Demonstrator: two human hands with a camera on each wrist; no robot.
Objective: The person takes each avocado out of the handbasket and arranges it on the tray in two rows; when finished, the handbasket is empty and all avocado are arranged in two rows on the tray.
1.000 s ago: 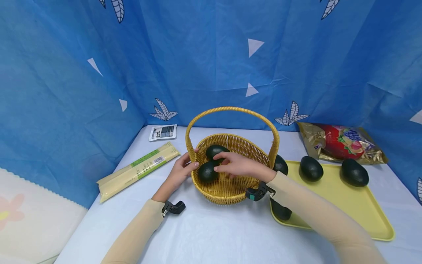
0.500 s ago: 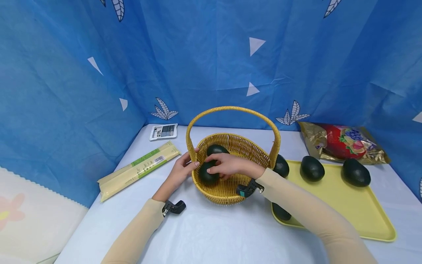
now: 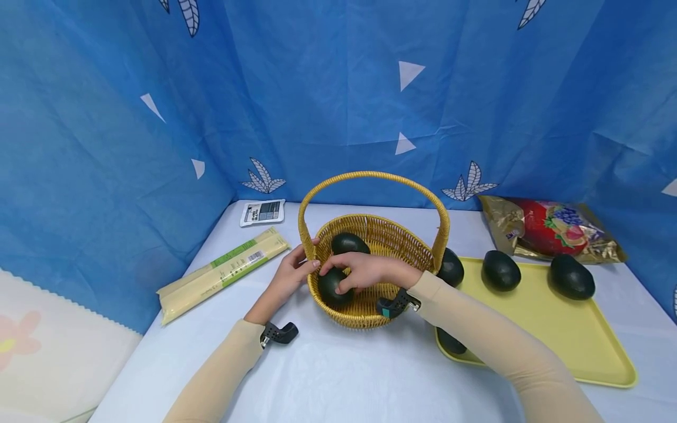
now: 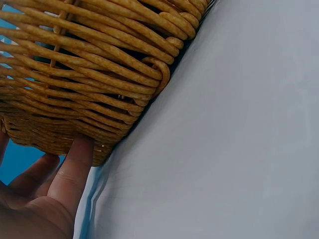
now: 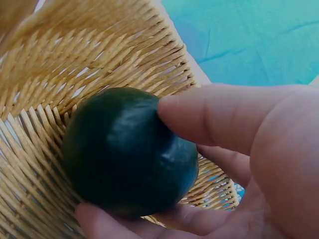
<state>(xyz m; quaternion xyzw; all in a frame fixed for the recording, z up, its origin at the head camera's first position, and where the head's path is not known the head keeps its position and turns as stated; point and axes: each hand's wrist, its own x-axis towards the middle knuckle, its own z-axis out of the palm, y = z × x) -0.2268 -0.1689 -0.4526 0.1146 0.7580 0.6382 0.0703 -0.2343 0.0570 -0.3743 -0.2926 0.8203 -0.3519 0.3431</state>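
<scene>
A yellow wicker basket (image 3: 359,320) with a tall arched handle stands mid-table. Inside it are two dark green avocados. My right hand (image 3: 365,271) reaches in and holds the nearer avocado (image 3: 334,288). In the right wrist view, the thumb lies on one side of that avocado (image 5: 124,154) and fingertips show under its other side. The second avocado (image 3: 350,243) lies just behind it. At the basket's left side, my left hand (image 3: 291,272) grips around the rim and handle base. From the left wrist, its fingers (image 4: 75,172) touch the woven outer wall.
Right of the basket, a yellow tray (image 3: 550,329) bears several more avocados, some partly hidden by the right sleeve. Behind it lies a gold-and-red bag (image 3: 555,232). A long pale yellow packet (image 3: 222,273) and a small white pouch (image 3: 262,212) lie to the left.
My right hand has moved left and its fingers have closed round the nearer avocado, which has shifted slightly toward the basket's front. The left hand has stayed at the rim.
</scene>
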